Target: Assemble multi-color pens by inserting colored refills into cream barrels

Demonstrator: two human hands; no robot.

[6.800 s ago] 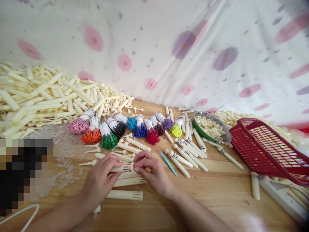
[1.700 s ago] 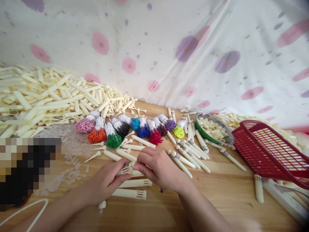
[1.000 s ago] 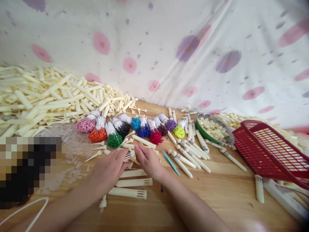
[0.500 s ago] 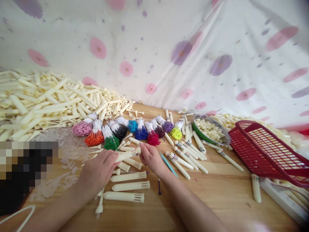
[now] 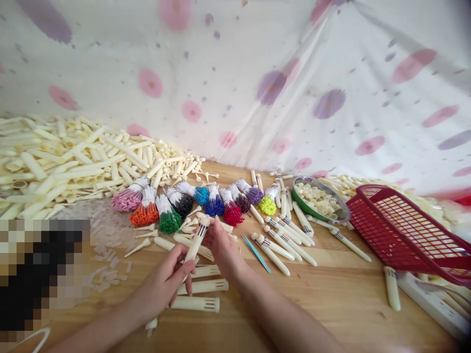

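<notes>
Cream pen (image 5: 196, 242) in curled left hand (image 5: 167, 280).

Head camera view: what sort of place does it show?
Probably a pen-assembly workplace: colour-sorted refill bundles, a heap of cream pen barrels, and a multicolour pen in the left hand.

2 bare forearms (image 5: 287, 311) angle inward, left hand (image 5: 165, 282) gripping thumb against fingers, right hand (image 5: 223, 247) loosely curled nearby
</notes>
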